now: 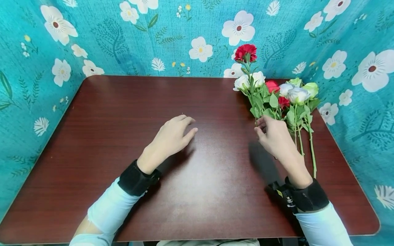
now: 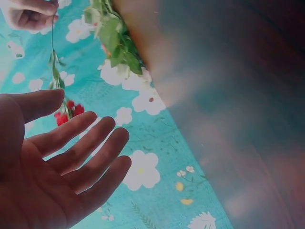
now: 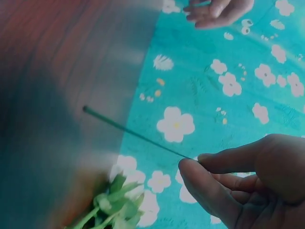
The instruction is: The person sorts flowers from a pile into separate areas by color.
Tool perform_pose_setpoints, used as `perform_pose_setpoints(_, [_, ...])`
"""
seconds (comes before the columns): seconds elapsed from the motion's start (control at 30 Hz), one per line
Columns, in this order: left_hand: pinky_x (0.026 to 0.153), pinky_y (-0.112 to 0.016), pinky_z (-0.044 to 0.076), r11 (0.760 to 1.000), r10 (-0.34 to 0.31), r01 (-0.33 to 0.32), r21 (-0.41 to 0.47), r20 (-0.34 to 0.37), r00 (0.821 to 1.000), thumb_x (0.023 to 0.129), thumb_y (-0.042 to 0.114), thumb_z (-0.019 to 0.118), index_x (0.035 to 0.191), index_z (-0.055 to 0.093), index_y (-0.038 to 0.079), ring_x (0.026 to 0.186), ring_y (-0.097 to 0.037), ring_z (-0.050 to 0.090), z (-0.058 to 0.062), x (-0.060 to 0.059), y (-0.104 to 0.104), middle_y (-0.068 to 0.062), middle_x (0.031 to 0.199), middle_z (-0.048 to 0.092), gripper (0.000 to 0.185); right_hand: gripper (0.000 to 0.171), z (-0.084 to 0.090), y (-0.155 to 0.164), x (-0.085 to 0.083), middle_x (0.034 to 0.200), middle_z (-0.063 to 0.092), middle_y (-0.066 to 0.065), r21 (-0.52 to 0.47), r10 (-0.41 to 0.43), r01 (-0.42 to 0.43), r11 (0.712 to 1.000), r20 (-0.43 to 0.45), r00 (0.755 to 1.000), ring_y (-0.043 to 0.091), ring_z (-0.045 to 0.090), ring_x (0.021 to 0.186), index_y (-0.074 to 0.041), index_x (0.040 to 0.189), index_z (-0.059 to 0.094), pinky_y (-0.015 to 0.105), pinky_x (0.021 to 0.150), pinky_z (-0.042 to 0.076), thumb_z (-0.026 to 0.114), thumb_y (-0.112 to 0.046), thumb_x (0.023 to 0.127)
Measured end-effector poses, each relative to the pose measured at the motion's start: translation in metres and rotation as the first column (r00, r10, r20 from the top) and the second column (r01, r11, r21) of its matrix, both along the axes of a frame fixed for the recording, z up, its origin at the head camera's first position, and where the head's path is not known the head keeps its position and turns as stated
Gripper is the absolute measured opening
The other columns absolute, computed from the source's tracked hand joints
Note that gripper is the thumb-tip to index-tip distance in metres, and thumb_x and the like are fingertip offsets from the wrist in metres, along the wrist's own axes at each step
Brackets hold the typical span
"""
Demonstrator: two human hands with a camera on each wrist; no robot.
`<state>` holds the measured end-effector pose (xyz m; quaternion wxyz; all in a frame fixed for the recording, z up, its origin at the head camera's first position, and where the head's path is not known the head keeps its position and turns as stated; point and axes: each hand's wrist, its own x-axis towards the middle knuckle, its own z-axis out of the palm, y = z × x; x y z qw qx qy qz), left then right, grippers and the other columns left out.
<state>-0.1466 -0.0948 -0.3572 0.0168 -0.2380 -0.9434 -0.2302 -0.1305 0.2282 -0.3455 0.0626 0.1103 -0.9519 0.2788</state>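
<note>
You're pinching the stem (image 3: pixel 128 130) between thumb and fingertip of your right hand (image 1: pixel 275 133); its red flower (image 1: pixel 245 53) is standing beyond those fingers, bloom up against the curtain (image 1: pixel 172 61), while the bare lower end is pointing down past them toward the bench (image 1: pixel 92 153); your left hand (image 1: pixel 172 135) is hovering well off to the left, fingers loosely spread, holding nothing.

The pile of flowers (image 1: pixel 298 95), white, red and greenish blooms, is lying on the bench just beyond and to the right of the right fingers; some stems are running alongside and under that wrist; the left wrist view is showing the held one hanging apart from the pile.

Likely trouble: you're relying on a small two-point grip on a thin stem, so the bloom's weight could be making it swivel or slip, mainly if you're turning fast; leaves below the bloom could be catching on the pile if you're sweeping right, dragging neighbours along; your wrist is sitting over loose stems, so dipping it could be shifting them; the free end could be knocking the bench if you're lowering too soon; no left fingers are backing the grip.
</note>
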Motion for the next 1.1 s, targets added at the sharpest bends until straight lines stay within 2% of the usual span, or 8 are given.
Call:
perform_pose_setpoints(0.3, [0.093,-0.042,0.051,0.992,-0.058,0.061,0.112,-0.031,0.998,0.103,0.026,0.063,0.129,0.066,0.003,0.111,-0.026,0.062,0.004,-0.002,0.015,-0.01,0.122,0.064,0.034,0.005,-0.005,-0.028,0.0,0.084,0.071,0.013,-0.069,0.102,-0.104,0.992,-0.027,0.994,0.021,0.068,0.067,0.004,0.101,0.065,0.038,0.06,0.055,0.063,0.003,0.097])
perform_pose_setpoints(0.47, [0.092,-0.039,0.053,0.979,-0.098,0.101,0.179,-0.025,0.995,0.104,0.024,0.063,0.13,0.065,0.002,0.11,-0.025,0.064,0.004,-0.003,0.023,-0.012,0.123,0.066,0.035,0.005,-0.006,-0.042,0.0,0.084,0.072,0.012,-0.082,0.147,-0.15,0.985,-0.042,0.988,0.022,0.07,0.073,0.004,0.101,0.065,0.038,0.065,0.056,0.065,0.003,0.095])
perform_pose_setpoints(0.67, [0.091,-0.037,0.054,0.955,-0.128,0.139,0.261,-0.058,0.99,0.104,0.021,0.064,0.129,0.065,-0.001,0.107,-0.024,0.065,0.007,-0.003,0.032,-0.014,0.119,0.067,0.034,0.005,-0.007,-0.056,0.003,0.082,0.071,0.008,-0.109,0.174,-0.186,0.977,-0.107,0.979,0.022,0.07,0.071,0.003,0.099,0.067,0.039,0.065,0.056,0.067,0.003,0.095])
perform_pose_setpoints(0.83, [0.088,-0.035,0.054,0.934,-0.146,0.166,0.316,-0.086,0.986,0.104,0.02,0.064,0.129,0.065,-0.004,0.102,-0.025,0.066,0.009,-0.005,0.04,-0.013,0.113,0.068,0.034,0.005,-0.008,-0.066,0.006,0.08,0.069,0.008,-0.176,0.175,-0.194,0.965,-0.118,0.977,0.017,0.068,0.065,0.004,0.099,0.066,0.033,0.06,0.056,0.067,0.004,0.094])
perform_pose_setpoints(0.97, [0.084,-0.034,0.054,0.918,-0.139,0.168,0.36,-0.105,0.985,0.103,0.018,0.065,0.127,0.066,-0.005,0.096,-0.025,0.066,0.008,-0.007,0.044,-0.012,0.107,0.069,0.034,0.007,-0.009,-0.074,0.008,0.08,0.068,0.008,-0.227,0.182,-0.206,0.952,-0.122,0.976,0.014,0.067,0.063,0.003,0.101,0.065,0.03,0.059,0.056,0.068,0.003,0.095])
perform_pose_setpoints(1.1, [0.081,-0.033,0.055,0.892,-0.127,0.163,0.421,-0.112,0.986,0.102,0.016,0.066,0.127,0.066,-0.004,0.091,-0.019,0.064,0.007,-0.008,0.046,-0.01,0.105,0.068,0.031,0.008,-0.012,-0.08,0.011,0.082,0.068,0.007,-0.25,0.194,-0.226,0.942,-0.145,0.97,0.014,0.068,0.065,0.003,0.102,0.065,0.03,0.06,0.058,0.069,0.002,0.095])
